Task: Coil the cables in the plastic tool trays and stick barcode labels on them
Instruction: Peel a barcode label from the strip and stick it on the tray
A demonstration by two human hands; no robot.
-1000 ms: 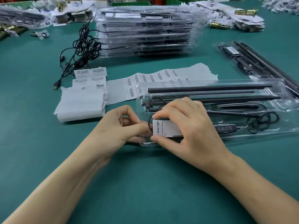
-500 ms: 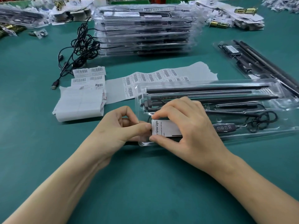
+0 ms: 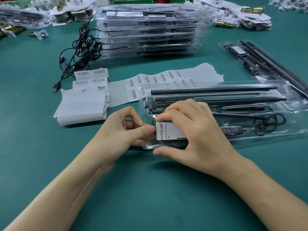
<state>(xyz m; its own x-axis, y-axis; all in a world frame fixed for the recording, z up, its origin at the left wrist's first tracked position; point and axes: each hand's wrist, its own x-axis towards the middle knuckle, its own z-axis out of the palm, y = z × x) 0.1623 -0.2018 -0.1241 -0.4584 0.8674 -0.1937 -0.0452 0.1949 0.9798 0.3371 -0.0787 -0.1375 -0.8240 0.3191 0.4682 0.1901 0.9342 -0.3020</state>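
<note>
My right hand (image 3: 196, 130) curls round the white card (image 3: 170, 133), seating it in the tray (image 3: 233, 85). My left hand (image 3: 123, 132) pinches the tray's end beside it. The cable (image 3: 270, 124) lies coiled beyond my right hand. Next, I judge, comes peeling a barcode label (image 3: 150, 80) from just past my left hand.

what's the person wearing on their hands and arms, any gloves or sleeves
Nothing is worn: no glove on the left hand or the right hand, and no ring, watch or wristband shows. Both arms are uncovered down to the frame edge, with no sleeve in view. The nails that show look short and plain.
</note>
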